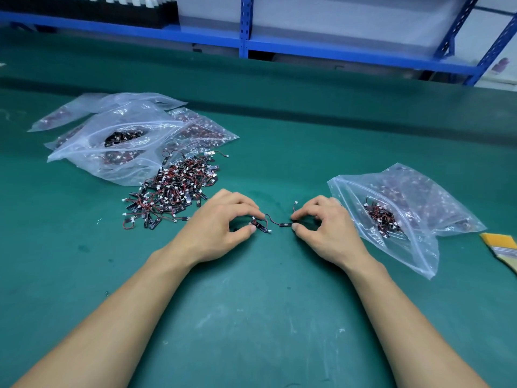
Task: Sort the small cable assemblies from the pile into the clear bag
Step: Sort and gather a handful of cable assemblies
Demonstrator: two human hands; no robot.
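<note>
**Two assys pinched btwn pile and bag**

L hand (223, 224) is held just R of the pile (173, 191), thumb & forefinger clamped on a small black assy (260, 226). R hand (321, 224) is set opposite, thumb & forefinger closed on a 2nd assy (285, 224), other fingers curled. A thin wire (270, 217) is seen running btwn the two pinches; whether the parts are tangled can't be told. Both hands are held low over the mat (251, 317). The bag (414, 191) is laid just R of the R hand, mouth open toward it, w/ a clump of assys inside. Spare bags (126, 135), filled, are stacked behind the pile, touching it. A blue rack (246, 23) is seen at the far edge.
</note>
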